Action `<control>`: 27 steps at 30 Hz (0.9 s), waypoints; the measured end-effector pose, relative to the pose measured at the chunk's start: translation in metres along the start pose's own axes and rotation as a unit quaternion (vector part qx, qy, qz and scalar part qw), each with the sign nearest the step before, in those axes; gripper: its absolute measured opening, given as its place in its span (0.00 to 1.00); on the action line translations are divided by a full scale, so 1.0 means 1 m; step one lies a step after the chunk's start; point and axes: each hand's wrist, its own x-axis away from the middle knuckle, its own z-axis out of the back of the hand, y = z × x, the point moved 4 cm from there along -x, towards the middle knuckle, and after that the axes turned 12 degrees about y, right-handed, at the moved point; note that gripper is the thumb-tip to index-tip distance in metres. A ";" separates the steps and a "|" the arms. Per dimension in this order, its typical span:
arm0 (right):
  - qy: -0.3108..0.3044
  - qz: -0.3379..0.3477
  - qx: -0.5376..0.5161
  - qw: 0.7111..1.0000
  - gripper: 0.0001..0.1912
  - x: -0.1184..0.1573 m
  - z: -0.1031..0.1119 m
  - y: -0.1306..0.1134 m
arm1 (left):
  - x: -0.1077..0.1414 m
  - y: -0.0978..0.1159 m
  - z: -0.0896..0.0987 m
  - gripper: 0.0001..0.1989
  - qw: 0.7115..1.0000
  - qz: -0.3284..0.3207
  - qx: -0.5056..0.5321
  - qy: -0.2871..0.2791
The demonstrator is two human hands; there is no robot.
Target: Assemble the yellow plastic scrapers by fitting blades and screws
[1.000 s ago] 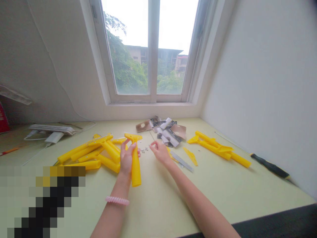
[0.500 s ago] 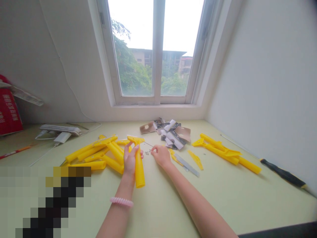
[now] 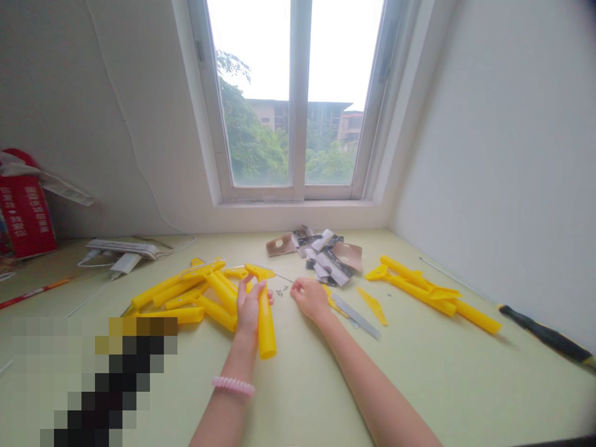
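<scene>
My left hand (image 3: 250, 304) is closed around a yellow plastic scraper (image 3: 267, 326), its wide head pointing away and its handle toward me. My right hand (image 3: 308, 297) rests near the table with its fingertips pinched together; what they hold, if anything, is too small to make out. Several small screws (image 3: 282, 290) lie between the two hands. A thin metal rod (image 3: 283, 277) shows between the scraper head and my right fingers; I cannot tell whether they touch it. Just right of that hand lie a grey blade (image 3: 356, 315) and a flat yellow piece (image 3: 372, 305).
A pile of yellow scrapers (image 3: 186, 292) lies to the left, more yellow scrapers (image 3: 414, 287) to the right. Torn cardboard packaging (image 3: 333, 254) sits at the back. A long black-handled screwdriver (image 3: 544, 332) lies far right. A power strip (image 3: 121, 249) and a red box (image 3: 30, 214) are at left.
The view has shifted slightly, so everything sits a little lower and further right. The scraper's head has tilted a little in my left hand. My right hand stays pinched beside the screws.
</scene>
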 end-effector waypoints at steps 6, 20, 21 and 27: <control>0.010 -0.018 -0.004 1.000 0.03 0.000 0.005 0.003 | 0.002 0.000 0.000 0.25 1.000 0.000 -0.011 0.010; -0.015 0.016 -0.017 1.000 0.07 -0.002 0.005 0.000 | -0.001 -0.004 0.003 0.25 0.999 -0.010 -0.031 0.024; -0.012 0.020 -0.016 1.000 0.07 -0.002 0.005 0.000 | -0.001 -0.004 0.002 0.25 0.999 -0.011 -0.029 0.022; -0.018 0.004 -0.050 0.999 0.09 -0.002 0.007 0.004 | -0.001 -0.002 0.000 0.23 1.000 0.002 -0.013 0.024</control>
